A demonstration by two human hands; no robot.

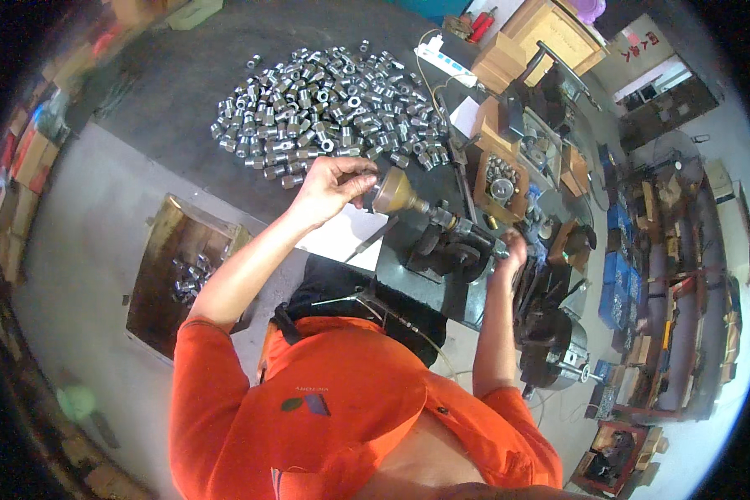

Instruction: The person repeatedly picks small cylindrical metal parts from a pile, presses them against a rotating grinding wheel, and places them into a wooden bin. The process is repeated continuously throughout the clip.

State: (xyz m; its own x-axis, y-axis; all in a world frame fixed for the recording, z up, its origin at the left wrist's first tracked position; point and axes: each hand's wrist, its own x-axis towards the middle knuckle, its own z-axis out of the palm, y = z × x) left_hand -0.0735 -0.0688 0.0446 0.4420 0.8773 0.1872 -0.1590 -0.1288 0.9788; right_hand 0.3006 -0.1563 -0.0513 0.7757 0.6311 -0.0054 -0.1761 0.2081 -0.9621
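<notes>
My left hand [335,190] has its fingers pinched together at the mouth of a yellowish, cup-shaped part [393,193]. What those fingers hold is too small and dark to name. The cup sits on the left end of a small bench spindle machine [454,242] with a dark body. At the machine's other end my right hand [514,252] is curled closed beside a metal end piece; its grip is partly hidden. Just beyond my left hand, a large heap of silvery metal pipe fittings [325,104] covers part of the dark tabletop [162,92].
A wooden box [154,275] with a few fittings stands low at the left. White paper [342,235] lies by the machine. Farther right are a cardboard box of small parts [479,179], a white power strip [446,62], another machine [550,346] and shelving with blue bins [615,287].
</notes>
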